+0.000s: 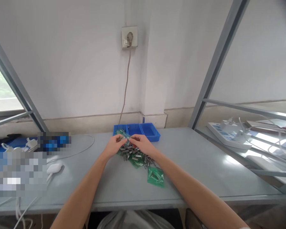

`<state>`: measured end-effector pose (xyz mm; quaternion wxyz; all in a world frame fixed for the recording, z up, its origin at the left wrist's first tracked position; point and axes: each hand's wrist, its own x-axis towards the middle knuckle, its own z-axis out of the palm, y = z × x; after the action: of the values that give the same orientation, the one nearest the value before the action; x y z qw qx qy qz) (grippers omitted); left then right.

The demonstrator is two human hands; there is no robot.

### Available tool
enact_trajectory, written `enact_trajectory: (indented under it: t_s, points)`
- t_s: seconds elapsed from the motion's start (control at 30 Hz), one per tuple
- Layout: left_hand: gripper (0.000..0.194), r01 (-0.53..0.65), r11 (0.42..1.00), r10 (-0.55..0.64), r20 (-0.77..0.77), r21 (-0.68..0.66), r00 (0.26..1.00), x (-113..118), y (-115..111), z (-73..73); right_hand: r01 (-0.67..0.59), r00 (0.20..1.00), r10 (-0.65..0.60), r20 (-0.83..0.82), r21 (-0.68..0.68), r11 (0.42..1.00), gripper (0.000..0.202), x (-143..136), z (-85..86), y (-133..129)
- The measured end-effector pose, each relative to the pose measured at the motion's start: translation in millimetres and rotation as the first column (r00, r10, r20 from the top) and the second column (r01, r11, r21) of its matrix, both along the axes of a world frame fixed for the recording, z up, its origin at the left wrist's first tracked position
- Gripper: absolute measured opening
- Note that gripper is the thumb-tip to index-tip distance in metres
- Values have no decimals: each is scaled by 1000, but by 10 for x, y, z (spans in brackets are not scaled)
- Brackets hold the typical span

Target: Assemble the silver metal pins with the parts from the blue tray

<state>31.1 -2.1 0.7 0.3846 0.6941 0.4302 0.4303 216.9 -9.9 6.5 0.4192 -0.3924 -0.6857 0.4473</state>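
Both hands meet over a pile of small metal parts (137, 156) and green plastic bags at the middle of the grey table. My left hand (114, 145) has its thumb and fingers closed on a clear green bag (124, 142). From the right, my right hand (140, 143) pinches the same bag, its fingertips close to those of the left. A blue tray (150, 131) with compartments stands just behind the hands; green bags lie in its left compartment. Nearer the front edge, a separate green bag (155, 176) with small parts inside lies flat beside my right forearm.
White cables and a white charger (54, 168) lie on the left of the table (181, 152). Grey metal frame bars (216, 60) rise at both sides. A plug with a cord is in the wall socket (129, 37). Papers and devices lie beyond the right bars.
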Motion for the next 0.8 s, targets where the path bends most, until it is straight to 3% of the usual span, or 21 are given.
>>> enact_trajectory:
  t_s: [0.17,0.4,0.47,0.53,0.6,0.7,0.8]
  points:
    - [35,-9,1000,11,-84,25,996,4,-53,38,-7,1000,6,14,22,1000,34,-23,-25,-19]
    - [40,102,993,-110,-166,-52,980,-46,-90,63,-48,999,48,-4,-47,998,28,-14,-5,6]
    - [37,92,996,-93,-137,-18,986,-57,-60,60,-71,997,70,-18,-87,994,26,15,0,19]
    - [35,5,998,-4,-19,61,1000,-79,-13,65,-85,995,77,-63,-142,986,25,40,11,22]
    - [36,-170,977,150,152,128,977,-123,40,76,-128,989,111,-95,-195,972,24,46,31,20]
    - [37,-444,888,384,336,121,860,-219,109,88,-135,976,89,-198,-231,964,26,9,67,20]
    - [33,-559,826,493,396,66,775,-298,156,81,-50,962,-34,-272,-296,954,31,-44,86,30]
